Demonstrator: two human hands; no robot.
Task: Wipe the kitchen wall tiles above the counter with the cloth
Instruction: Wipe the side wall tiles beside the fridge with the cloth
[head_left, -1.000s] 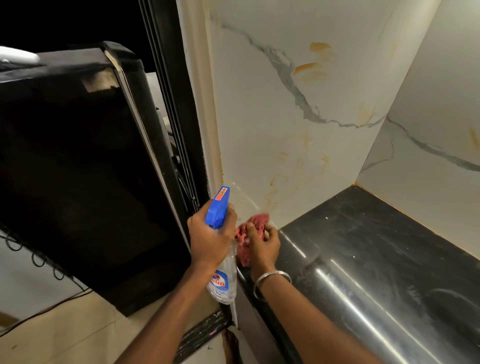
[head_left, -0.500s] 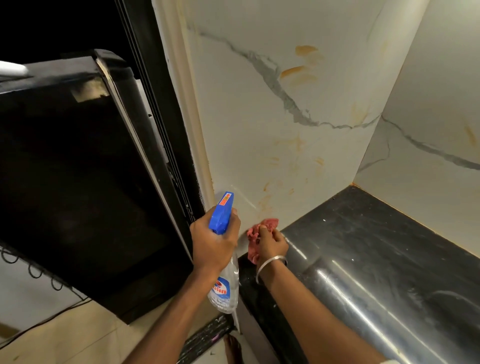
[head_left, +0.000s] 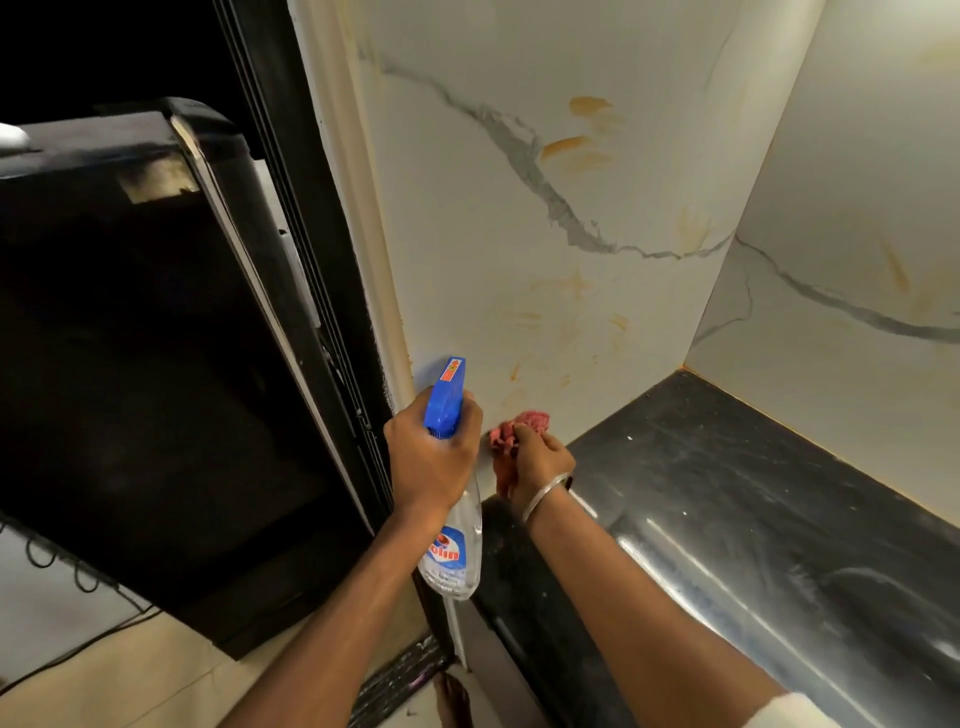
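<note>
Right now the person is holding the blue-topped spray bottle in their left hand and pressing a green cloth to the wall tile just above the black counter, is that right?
Almost. The cloth is pinkish red, not green, as the head view shows. The rest holds: the left hand grips the blue-topped spray bottle, and the right hand presses the cloth to the wall tile just above the black counter.

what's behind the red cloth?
Red cloth, bunched in the right hand, sits against the stained wall tile just above the counter. Tile directly behind it is covered.
</note>
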